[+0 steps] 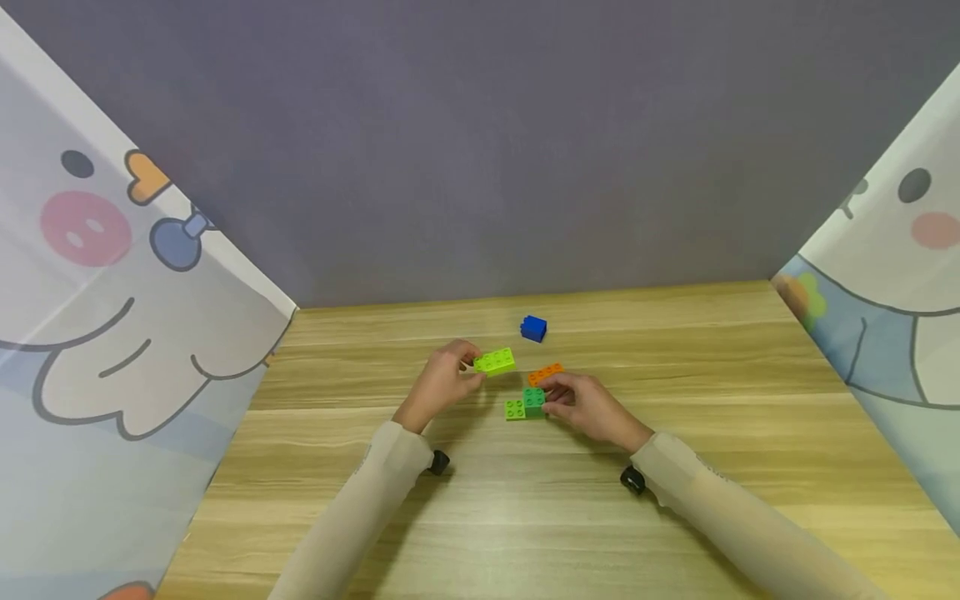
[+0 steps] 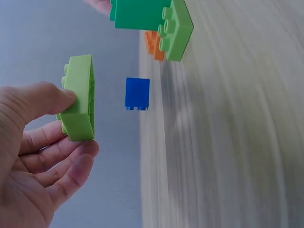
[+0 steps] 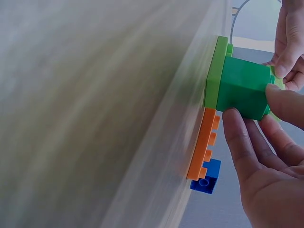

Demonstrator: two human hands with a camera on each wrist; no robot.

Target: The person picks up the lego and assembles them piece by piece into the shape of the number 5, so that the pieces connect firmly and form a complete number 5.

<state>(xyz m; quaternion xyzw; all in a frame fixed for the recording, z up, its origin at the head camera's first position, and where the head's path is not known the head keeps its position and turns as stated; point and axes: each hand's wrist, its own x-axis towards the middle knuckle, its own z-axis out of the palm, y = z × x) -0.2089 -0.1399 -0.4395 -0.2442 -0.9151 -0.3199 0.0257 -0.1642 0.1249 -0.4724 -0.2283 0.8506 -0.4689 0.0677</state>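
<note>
My left hand (image 1: 441, 382) pinches a lime-green building brick (image 1: 495, 362) by its end, above the table, thumb against one side and fingers under the other. In the left wrist view that brick (image 2: 80, 99) is tilted, its studs toward the palm. With thumb and fingertips my right hand (image 1: 594, 407) holds a dark green brick (image 1: 534, 402). That brick sits on one end of a flat light-green brick (image 1: 514, 409), whose other studs show bare beside it. Just behind them lies a thin orange brick (image 1: 545, 373), partly overlapped by the right fingers in the head view.
A blue brick (image 1: 533, 328) lies on its side farther back on the wooden table (image 1: 480, 533). A grey wall (image 1: 525, 150) stands along the table's back edge, with cartoon-printed panels (image 1: 97, 308) at both sides. Dark wrist bands (image 1: 633, 479) show below the sleeves.
</note>
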